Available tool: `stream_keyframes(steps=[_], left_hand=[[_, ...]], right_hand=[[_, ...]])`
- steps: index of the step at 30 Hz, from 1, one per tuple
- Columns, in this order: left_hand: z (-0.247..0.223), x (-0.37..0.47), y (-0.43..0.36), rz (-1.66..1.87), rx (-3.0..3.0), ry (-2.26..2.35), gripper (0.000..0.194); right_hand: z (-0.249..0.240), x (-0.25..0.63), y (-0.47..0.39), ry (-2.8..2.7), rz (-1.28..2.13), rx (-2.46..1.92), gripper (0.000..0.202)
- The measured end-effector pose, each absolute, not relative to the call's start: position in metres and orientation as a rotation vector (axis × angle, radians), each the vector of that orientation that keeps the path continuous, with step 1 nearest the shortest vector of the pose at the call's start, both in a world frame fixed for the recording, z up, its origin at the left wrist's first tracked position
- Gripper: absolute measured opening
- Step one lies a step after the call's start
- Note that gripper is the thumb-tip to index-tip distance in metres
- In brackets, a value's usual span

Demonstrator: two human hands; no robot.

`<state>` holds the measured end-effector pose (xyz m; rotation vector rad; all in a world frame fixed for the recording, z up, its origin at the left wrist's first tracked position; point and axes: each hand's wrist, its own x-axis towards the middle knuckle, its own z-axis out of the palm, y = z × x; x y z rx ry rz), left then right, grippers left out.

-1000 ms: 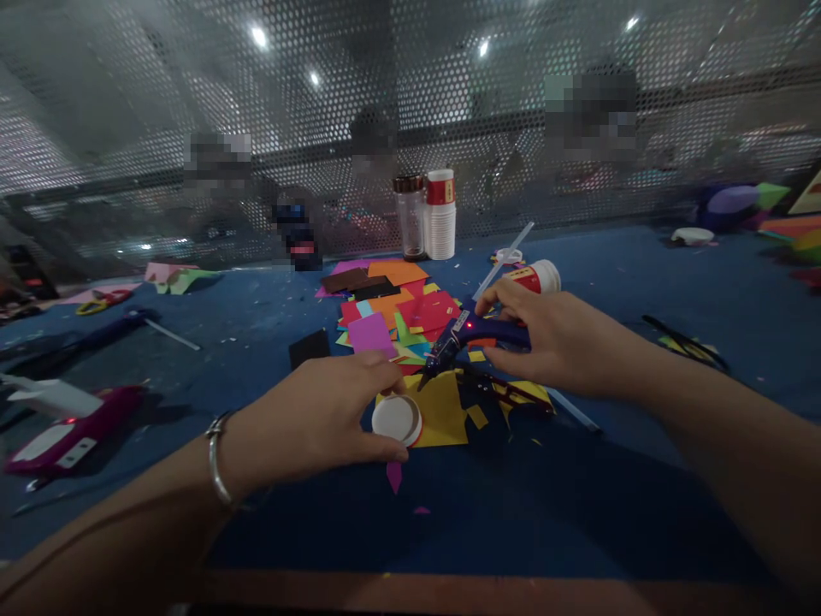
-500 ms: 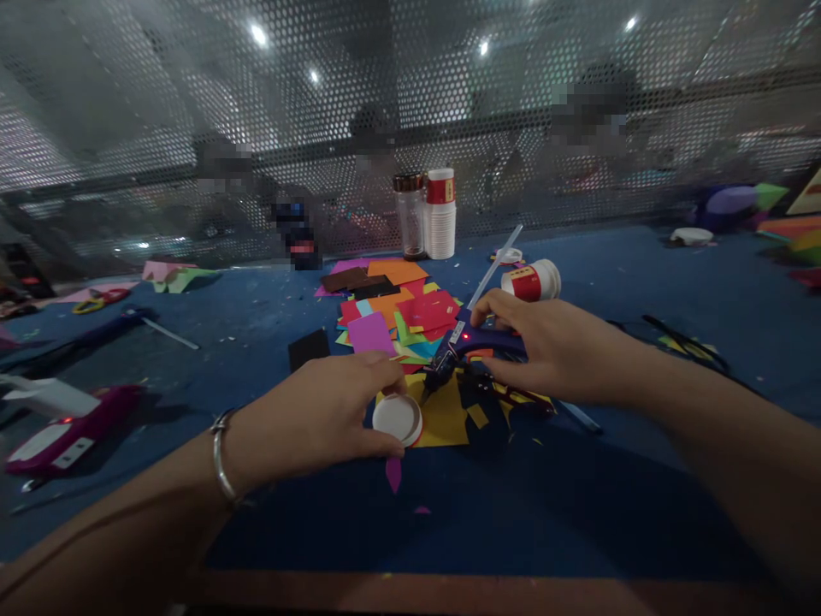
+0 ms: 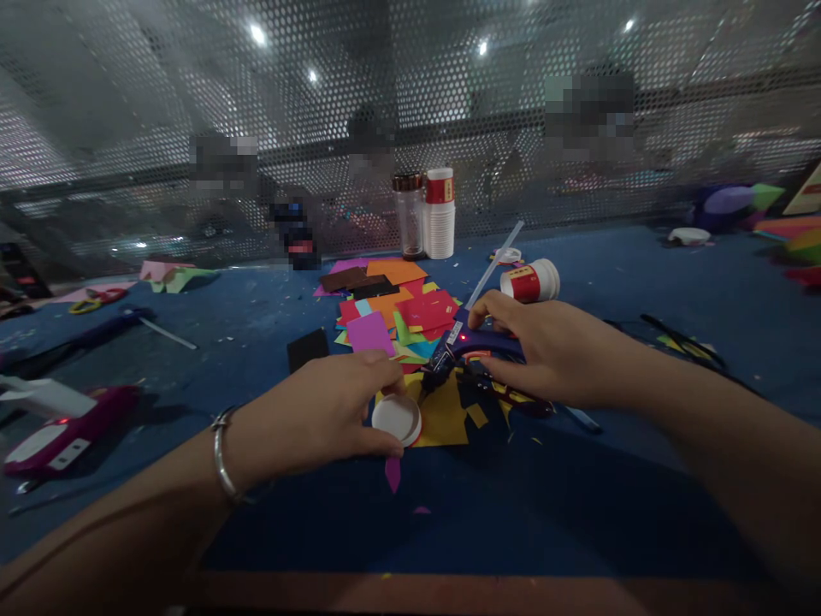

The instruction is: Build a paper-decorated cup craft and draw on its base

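Observation:
Between the thumb and fingers of my left hand (image 3: 333, 404) is a small white paper cup (image 3: 396, 417), its round face turned up toward me. My right hand (image 3: 545, 351) grips a dark blue glue gun (image 3: 486, 342) with a small red light. A clear glue stick (image 3: 493, 267) sticks out of its back, and its nozzle points down and left, close to the cup's rim. A yellow paper sheet (image 3: 445, 421) lies under the nozzle. Behind it is a pile of coloured paper (image 3: 427, 310). A purple paper petal (image 3: 393, 475) lies just below the cup.
Stacked cups (image 3: 440, 227) and a clear bottle (image 3: 409, 218) stand at the back. Another cup (image 3: 529, 281) lies on its side. At the left are a magenta device (image 3: 106, 411) and scissors (image 3: 96, 299). A black cable (image 3: 686, 338) is at the right.

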<state>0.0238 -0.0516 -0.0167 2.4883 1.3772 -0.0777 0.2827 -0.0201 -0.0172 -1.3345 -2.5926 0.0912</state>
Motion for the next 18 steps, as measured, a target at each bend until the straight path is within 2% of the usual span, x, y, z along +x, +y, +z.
stream_keyframes(steps=[18], left_hand=[[-0.0151,0.0259,-0.0514,-0.076,2.467,1.376,0.041]], right_hand=[[-0.0169,0.2763,-0.0212,-2.663,0.034,-1.378,0.032]])
